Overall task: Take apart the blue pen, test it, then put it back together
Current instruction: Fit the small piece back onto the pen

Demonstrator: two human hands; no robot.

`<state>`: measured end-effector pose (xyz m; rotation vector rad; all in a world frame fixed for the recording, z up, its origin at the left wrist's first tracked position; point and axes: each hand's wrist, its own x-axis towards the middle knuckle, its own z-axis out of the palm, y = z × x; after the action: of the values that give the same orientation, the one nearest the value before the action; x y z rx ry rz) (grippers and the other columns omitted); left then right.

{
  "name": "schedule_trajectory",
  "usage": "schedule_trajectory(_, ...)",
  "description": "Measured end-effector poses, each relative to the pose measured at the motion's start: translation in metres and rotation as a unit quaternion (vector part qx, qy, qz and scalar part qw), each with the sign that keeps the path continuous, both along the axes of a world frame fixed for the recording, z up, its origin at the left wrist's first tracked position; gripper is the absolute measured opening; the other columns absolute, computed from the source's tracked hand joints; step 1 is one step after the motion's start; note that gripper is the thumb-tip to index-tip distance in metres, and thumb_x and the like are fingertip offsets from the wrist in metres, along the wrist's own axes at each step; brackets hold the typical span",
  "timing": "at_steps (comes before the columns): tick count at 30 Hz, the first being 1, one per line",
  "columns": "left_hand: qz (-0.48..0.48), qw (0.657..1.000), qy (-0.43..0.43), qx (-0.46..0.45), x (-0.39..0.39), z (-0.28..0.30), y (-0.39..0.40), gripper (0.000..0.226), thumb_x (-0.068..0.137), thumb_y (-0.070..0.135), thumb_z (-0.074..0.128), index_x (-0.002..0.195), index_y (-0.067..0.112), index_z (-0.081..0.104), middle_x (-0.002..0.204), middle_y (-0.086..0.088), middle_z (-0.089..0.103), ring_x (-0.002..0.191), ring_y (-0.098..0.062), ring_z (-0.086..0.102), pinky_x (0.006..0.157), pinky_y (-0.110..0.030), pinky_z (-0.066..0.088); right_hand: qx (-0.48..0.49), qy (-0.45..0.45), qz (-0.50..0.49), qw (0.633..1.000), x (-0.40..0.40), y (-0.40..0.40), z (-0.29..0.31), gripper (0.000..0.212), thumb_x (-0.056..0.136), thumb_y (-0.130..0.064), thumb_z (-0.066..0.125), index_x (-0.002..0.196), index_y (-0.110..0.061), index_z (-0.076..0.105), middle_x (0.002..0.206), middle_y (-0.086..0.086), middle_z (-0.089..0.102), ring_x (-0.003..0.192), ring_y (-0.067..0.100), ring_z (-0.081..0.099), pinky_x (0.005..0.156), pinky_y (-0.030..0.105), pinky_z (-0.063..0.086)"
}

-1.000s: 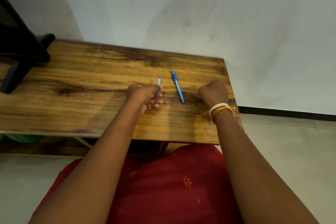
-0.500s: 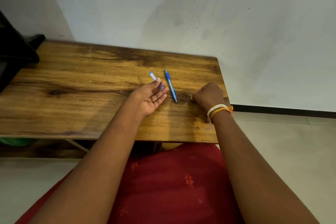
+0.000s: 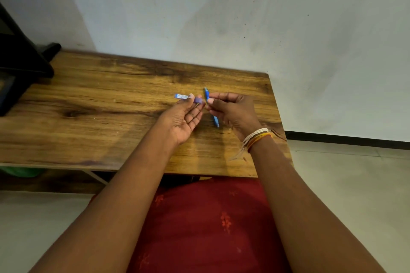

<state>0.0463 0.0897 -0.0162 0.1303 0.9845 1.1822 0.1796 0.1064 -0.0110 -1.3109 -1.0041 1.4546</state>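
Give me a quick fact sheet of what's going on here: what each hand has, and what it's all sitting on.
Surface: wooden table against a pale wall
Left hand: palm up, fingertips pinching a short blue pen piece
Right hand: fingers closed on the long blue pen body, which slants across the table
Wrist: white and orange threads on the right wrist
Pen state: in two parts, not joined

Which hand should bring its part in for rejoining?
Probably the right hand: it pinches the blue pen body, tip free. The left hand just steadies the short barrel piece.
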Motion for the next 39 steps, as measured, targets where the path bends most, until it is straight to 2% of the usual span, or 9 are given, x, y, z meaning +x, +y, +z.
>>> schedule_trajectory(4,0.003,1.0,0.002,0.012,0.0,-0.001,0.0,0.008,0.092,0.014,0.058,0.096,0.009,0.063,0.103,-0.004,0.069,0.094,-0.011,0.066,0.075,-0.024,0.053,-0.011,0.062,0.002,0.998,-0.004,-0.001,0.003,0.023,0.084,0.008,0.066,0.106,0.014,0.064,0.084,0.018,0.069,0.064,0.013,0.07,0.067,0.021,0.059)
schedule_trajectory(10,0.018,0.999,-0.004,0.027,-0.004,-0.001,0.0,0.003,0.092,0.015,0.058,0.092,0.013,0.06,0.09,-0.003,0.068,0.08,-0.011,0.066,0.065,-0.021,0.057,-0.012,0.071,0.023,0.997,-0.011,-0.004,0.006,0.013,0.084,0.009,0.065,0.097,0.008,0.066,0.084,0.017,0.07,0.064,0.013,0.07,0.069,0.022,0.059)
schedule_trajectory(14,0.008,0.998,0.025,0.05,-0.008,-0.003,0.001,0.002,0.092,0.014,0.058,0.092,0.014,0.06,0.094,-0.003,0.07,0.085,-0.013,0.068,0.07,-0.023,0.058,0.002,0.035,0.03,0.999,-0.012,-0.005,0.005,0.011,0.082,0.008,0.067,0.093,0.006,0.069,0.082,0.015,0.071,0.066,0.013,0.07,0.068,0.022,0.059)
schedule_trajectory(18,-0.003,0.993,0.075,0.088,-0.01,-0.003,0.001,0.005,0.092,0.012,0.058,0.089,0.015,0.06,0.08,0.001,0.075,0.08,-0.012,0.07,0.079,-0.027,0.055,0.018,0.0,0.019,1.0,-0.013,-0.004,0.004,0.008,0.081,0.007,0.069,0.087,0.003,0.071,0.077,0.01,0.073,0.063,0.011,0.07,0.065,0.02,0.059)
schedule_trajectory(22,-0.013,0.989,0.114,0.09,-0.01,-0.004,0.001,0.003,0.092,0.01,0.058,0.09,0.012,0.06,0.088,-0.003,0.072,0.087,-0.013,0.069,0.082,-0.029,0.055,0.03,0.006,0.029,0.999,-0.012,-0.005,0.003,0.01,0.079,0.006,0.071,0.08,-0.003,0.073,0.072,0.003,0.075,0.062,0.011,0.071,0.062,0.02,0.059)
schedule_trajectory(30,-0.028,0.991,0.12,0.061,-0.013,-0.003,0.0,0.008,0.088,0.014,0.065,0.095,0.01,0.064,0.071,0.0,0.075,0.07,-0.011,0.072,0.061,-0.022,0.058,-0.011,0.009,0.067,0.998,-0.01,-0.006,0.001,0.008,0.079,0.004,0.073,0.083,-0.003,0.072,0.072,0.002,0.076,0.061,0.011,0.072,0.055,0.02,0.057)
schedule_trajectory(34,-0.015,0.975,0.22,0.025,-0.017,-0.008,0.002,0.018,0.088,0.018,0.065,0.103,0.006,0.065,0.074,-0.004,0.072,0.062,-0.012,0.07,0.058,-0.024,0.057,-0.012,-0.16,0.02,0.987,-0.008,0.0,-0.005,0.013,0.075,-0.019,0.082,0.075,-0.014,0.07,0.075,0.007,0.074,0.058,0.012,0.07,0.05,0.023,0.055)
schedule_trajectory(37,-0.024,0.953,0.302,0.002,-0.021,-0.014,0.005,0.022,0.093,0.013,0.058,0.111,0.001,0.062,0.09,-0.012,0.069,0.066,-0.015,0.068,0.06,-0.025,0.055,0.026,-0.359,-0.05,0.932,0.0,0.006,-0.016,0.014,0.076,-0.026,0.078,0.069,-0.019,0.069,0.074,0.004,0.072,0.072,0.019,0.069,0.064,0.034,0.059)
schedule_trajectory(39,-0.028,0.949,0.313,-0.012,-0.02,-0.015,0.006,0.019,0.093,0.005,0.054,0.11,-0.002,0.059,0.1,-0.017,0.066,0.069,-0.018,0.067,0.06,-0.024,0.056,0.022,-0.407,-0.056,0.911,0.002,0.006,-0.02,0.015,0.074,-0.03,0.077,0.071,-0.016,0.07,0.073,0.002,0.07,0.076,0.019,0.067,0.06,0.029,0.052)
